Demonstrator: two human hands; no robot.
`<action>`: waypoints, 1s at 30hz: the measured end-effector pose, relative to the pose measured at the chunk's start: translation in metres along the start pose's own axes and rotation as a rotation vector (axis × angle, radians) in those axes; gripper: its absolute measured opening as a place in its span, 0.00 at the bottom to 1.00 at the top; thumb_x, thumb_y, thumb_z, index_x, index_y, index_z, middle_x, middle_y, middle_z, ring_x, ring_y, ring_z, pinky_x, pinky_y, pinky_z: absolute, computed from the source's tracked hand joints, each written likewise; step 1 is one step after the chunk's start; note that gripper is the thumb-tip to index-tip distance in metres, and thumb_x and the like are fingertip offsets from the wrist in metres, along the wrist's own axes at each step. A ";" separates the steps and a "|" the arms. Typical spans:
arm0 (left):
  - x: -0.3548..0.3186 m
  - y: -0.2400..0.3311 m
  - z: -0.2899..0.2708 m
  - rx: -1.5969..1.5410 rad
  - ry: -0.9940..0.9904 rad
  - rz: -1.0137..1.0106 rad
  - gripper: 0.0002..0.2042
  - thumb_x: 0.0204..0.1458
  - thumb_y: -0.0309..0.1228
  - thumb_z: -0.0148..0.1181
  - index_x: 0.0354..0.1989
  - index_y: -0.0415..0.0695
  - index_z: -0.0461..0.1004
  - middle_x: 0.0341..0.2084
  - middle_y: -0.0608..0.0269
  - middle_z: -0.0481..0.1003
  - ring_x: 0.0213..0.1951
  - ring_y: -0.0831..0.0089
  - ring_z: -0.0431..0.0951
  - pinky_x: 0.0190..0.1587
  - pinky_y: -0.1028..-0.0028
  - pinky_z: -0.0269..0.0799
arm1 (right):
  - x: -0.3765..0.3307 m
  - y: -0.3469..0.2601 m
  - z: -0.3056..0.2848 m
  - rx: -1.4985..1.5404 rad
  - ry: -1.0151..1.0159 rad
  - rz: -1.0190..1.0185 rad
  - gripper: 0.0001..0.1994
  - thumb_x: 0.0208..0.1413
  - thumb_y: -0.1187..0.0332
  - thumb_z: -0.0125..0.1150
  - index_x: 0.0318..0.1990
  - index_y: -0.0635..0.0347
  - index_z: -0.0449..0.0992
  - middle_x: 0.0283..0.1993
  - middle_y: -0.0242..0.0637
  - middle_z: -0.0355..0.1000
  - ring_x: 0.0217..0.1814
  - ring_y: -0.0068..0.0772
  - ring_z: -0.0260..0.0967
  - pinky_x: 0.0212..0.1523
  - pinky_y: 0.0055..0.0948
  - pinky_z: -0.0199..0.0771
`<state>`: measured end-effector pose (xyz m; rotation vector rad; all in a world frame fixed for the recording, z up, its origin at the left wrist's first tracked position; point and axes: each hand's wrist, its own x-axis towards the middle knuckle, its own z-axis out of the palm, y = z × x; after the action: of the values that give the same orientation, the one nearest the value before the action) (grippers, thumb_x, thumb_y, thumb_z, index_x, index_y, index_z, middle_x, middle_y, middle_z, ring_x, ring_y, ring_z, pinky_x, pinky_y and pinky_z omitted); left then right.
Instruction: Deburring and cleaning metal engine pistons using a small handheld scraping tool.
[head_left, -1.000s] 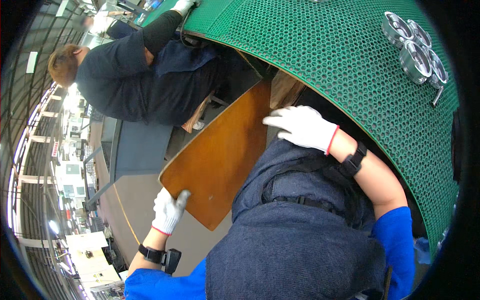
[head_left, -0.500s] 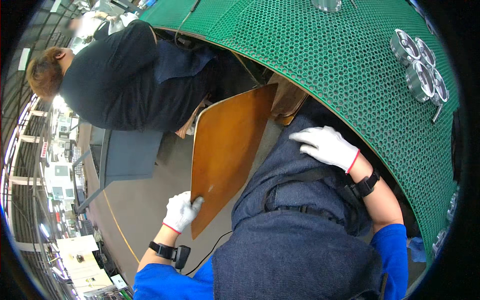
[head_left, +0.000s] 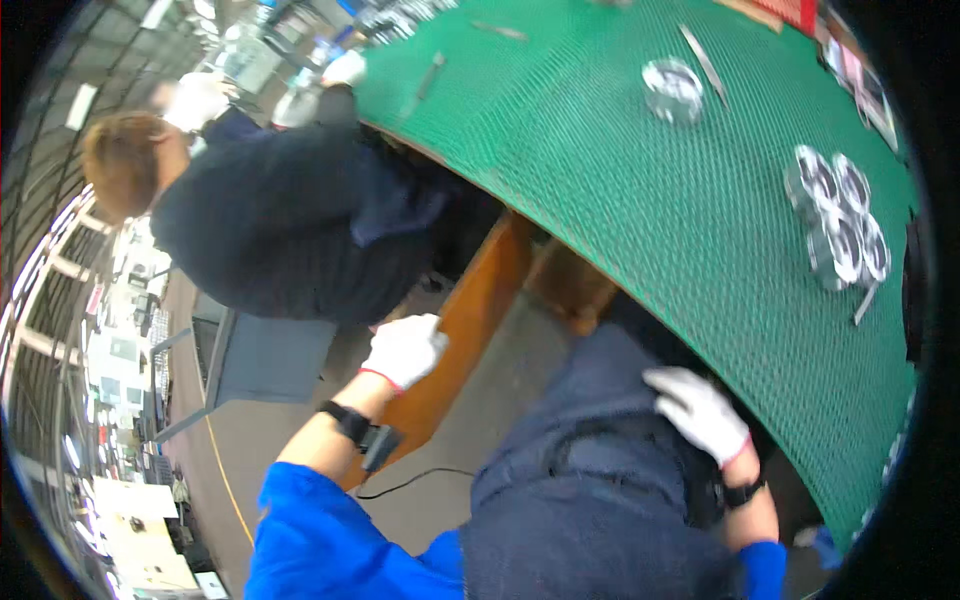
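Left hand point(head_left: 405, 352) farther forward, board point(head_left: 482, 308) part-hidden

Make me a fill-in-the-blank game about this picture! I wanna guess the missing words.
1. The camera wearer's left hand and right hand both wear white ____.
2. Of those two hands, the ____ one is nearer the brown board.
3. The tabletop mat is coloured ____.
4. The camera wearer's sleeves are coloured ____.

Missing words: gloves; left; green; blue.
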<state>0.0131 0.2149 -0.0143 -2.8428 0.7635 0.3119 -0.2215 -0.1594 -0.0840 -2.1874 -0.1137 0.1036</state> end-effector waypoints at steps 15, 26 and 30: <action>0.254 0.126 0.022 0.235 -0.166 0.524 0.21 0.71 0.34 0.34 0.65 0.49 0.71 0.66 0.61 0.69 0.63 0.58 0.68 0.67 0.57 0.61 | -0.086 -0.105 -0.095 0.181 -0.016 0.421 0.18 0.60 0.71 0.60 0.58 0.61 0.77 0.58 0.45 0.76 0.60 0.43 0.73 0.64 0.36 0.69; 0.127 0.106 0.004 -0.612 0.295 0.375 0.12 0.56 0.34 0.60 0.48 0.50 0.79 0.37 0.53 0.80 0.41 0.53 0.80 0.44 0.58 0.78 | -0.129 -0.052 -0.105 0.042 0.815 0.689 0.19 0.67 0.75 0.53 0.64 0.66 0.71 0.59 0.47 0.74 0.60 0.36 0.71 0.63 0.32 0.69; 0.094 0.106 -0.037 -0.788 0.526 0.497 0.13 0.52 0.28 0.65 0.47 0.46 0.80 0.41 0.56 0.81 0.44 0.58 0.81 0.47 0.62 0.79 | -0.124 -0.040 -0.095 0.180 0.921 0.605 0.19 0.66 0.77 0.53 0.64 0.66 0.71 0.60 0.46 0.74 0.60 0.36 0.71 0.65 0.32 0.68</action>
<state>0.0444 0.0717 -0.0142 -3.4534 1.8092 -0.1319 -0.3350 -0.2277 0.0077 -1.8255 1.0262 -0.5314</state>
